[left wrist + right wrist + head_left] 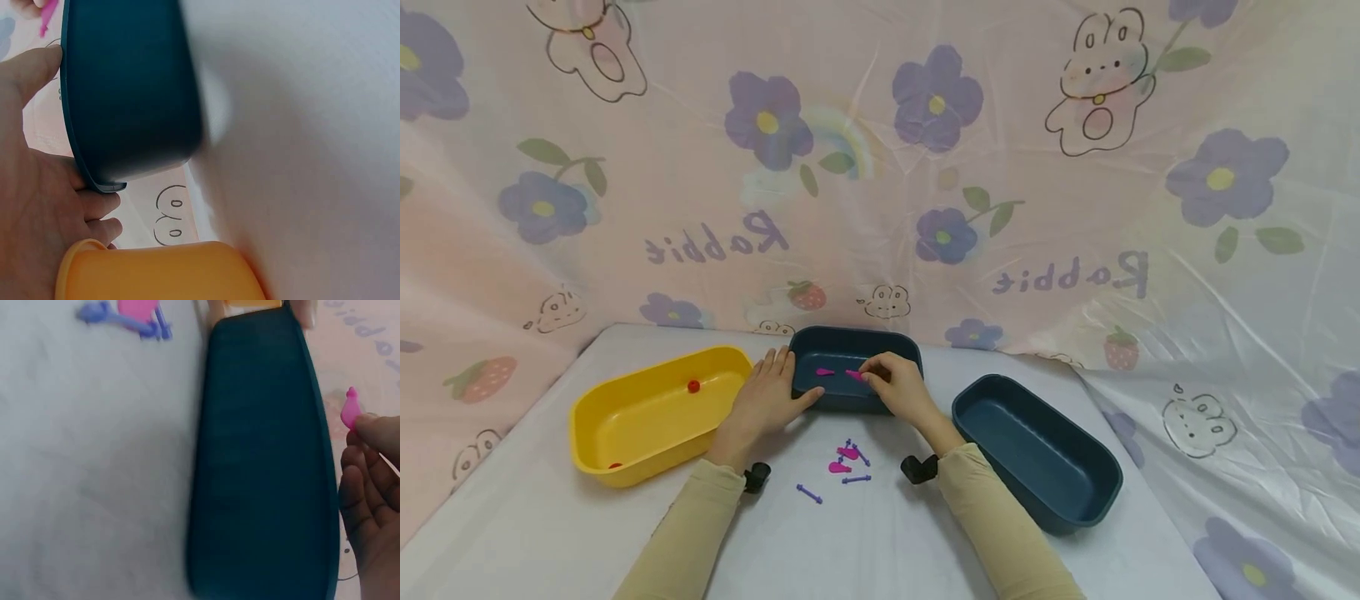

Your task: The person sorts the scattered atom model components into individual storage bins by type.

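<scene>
My right hand [898, 390] pinches a small pink drop-shaped plastic piece [351, 411] between thumb and fingertips, above the dark blue bin [850, 337] at the back. On that bin's floor lies a similar pink piece [825, 372]. At the bin's left end my left hand [767, 404] rests with fairly straight fingers, its thumb on the near rim and its fingers by the left rim. In the left wrist view the yellow bin's rim [75, 265] comes close to this hand. On the white cloth between the forearms, more pink pieces [839, 468] lie among several purple rods [809, 494] with knobbed ends.
To the left stands a yellow bin [647, 417] holding small red pieces [693, 387]. A second dark blue bin [1037, 446] sits at an angle on the right, beside the right forearm. A printed curtain [865, 208] hangs behind the table.
</scene>
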{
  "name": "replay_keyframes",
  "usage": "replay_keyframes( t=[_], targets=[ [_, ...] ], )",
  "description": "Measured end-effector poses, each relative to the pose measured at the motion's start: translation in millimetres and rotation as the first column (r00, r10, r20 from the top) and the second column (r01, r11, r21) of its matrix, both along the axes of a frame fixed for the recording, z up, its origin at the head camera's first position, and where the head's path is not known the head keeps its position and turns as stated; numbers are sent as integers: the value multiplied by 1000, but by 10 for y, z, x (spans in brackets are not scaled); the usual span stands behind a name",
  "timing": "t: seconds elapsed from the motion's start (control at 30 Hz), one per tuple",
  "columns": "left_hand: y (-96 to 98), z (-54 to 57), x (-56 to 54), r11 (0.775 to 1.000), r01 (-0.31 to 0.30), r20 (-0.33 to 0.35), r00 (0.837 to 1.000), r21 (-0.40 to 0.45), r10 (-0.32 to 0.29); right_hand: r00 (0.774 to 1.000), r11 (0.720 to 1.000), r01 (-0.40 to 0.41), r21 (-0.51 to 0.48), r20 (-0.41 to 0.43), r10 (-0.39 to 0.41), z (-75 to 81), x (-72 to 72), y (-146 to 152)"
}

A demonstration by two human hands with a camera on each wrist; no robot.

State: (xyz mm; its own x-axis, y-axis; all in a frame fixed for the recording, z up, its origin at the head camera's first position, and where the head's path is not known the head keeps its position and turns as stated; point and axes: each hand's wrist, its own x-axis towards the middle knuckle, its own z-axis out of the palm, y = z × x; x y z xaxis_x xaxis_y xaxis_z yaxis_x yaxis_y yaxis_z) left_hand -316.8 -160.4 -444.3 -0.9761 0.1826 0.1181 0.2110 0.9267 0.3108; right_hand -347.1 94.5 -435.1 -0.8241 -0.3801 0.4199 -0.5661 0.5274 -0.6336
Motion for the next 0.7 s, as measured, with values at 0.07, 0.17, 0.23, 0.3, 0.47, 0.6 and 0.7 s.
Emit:
replay_keyframes(
  t=[0.07, 0.17, 0.23, 0.3, 0.47, 0.6, 0.7],
  targets=[
    [-3, -10, -2, 1000, -3, 9, 1000, -2, 3, 1000, 1000, 9, 10, 14, -9, -1, -69, -4],
    [-6, -12, -5, 1000, -5, 12, 1000, -6, 5, 999, 999, 25, 39, 30, -26, -8, -179, -14],
    [-9, -7, -6, 1000, -4, 15, 1000, -6, 4, 999, 998, 29, 55, 41, -31, -9, -245, -22],
    [-9, -7, -15, 1000, -2, 15, 1000, -8, 2, 998, 996, 32, 80, 52, -36, -9, -310, -34],
    [-12, -13, -26, 1000, -2, 15, 1000, -16, 2, 996, 991, 31, 133, 78, -41, 20, -445, -73],
    [-5, -10, -14, 1000, -5, 17, 1000, -10, 5, 994, 985, 25, 170, 102, -43, 41, -537, -106],
    [6, 6, -4, 1000, -6, 15, 1000, -3, 6, 992, 980, 24, 195, 114, -47, 37, -607, -125]
  ],
)
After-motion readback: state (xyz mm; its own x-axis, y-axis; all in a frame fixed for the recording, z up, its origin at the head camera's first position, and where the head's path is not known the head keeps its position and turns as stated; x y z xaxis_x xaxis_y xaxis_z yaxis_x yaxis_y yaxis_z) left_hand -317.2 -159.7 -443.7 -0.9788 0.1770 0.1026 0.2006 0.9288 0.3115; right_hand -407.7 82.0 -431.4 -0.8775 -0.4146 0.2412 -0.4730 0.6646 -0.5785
